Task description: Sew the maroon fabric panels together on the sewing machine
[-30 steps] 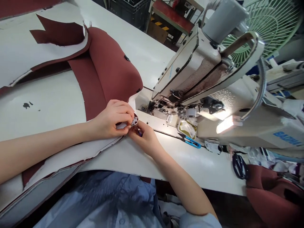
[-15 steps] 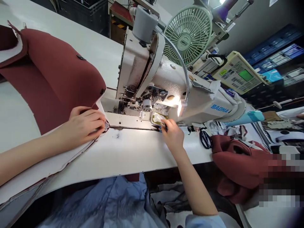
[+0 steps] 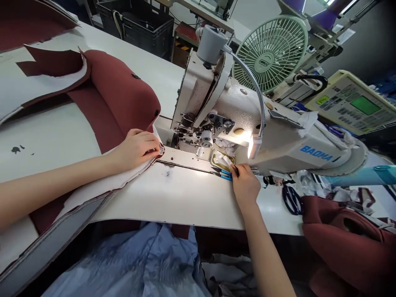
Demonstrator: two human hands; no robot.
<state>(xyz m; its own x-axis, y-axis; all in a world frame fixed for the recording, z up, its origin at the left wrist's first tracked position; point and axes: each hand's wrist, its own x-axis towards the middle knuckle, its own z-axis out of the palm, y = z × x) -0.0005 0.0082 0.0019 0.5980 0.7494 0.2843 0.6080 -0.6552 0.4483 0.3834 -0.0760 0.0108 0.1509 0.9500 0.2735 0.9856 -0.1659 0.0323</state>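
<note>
Pinching maroon cover (image 3: pixel 130 95) with left hand (image 3: pixel 137 149) at seamed edge, on table (image 3: pixel 198 200) just beside sewing machine (image 3: pixel 238 107); with right hand (image 3: pixel 246 184) at blue snips (image 3: pixel 226 173), cannot tell if holding; judging cover soft, floppy, better to hold by seam

Rumpled blue shirt (image 3: pixel 133 260), creased down the front; 2 bare forearms (image 3: pixel 74 175).

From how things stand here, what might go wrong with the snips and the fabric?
The right hand is at the handle end of the blue snips; their dark blades point towards the maroon fabric, so they might nick it if pushed that way.

Part of the fabric overhangs the table edge, so it could slip if the left hand loosens its hold.
</note>
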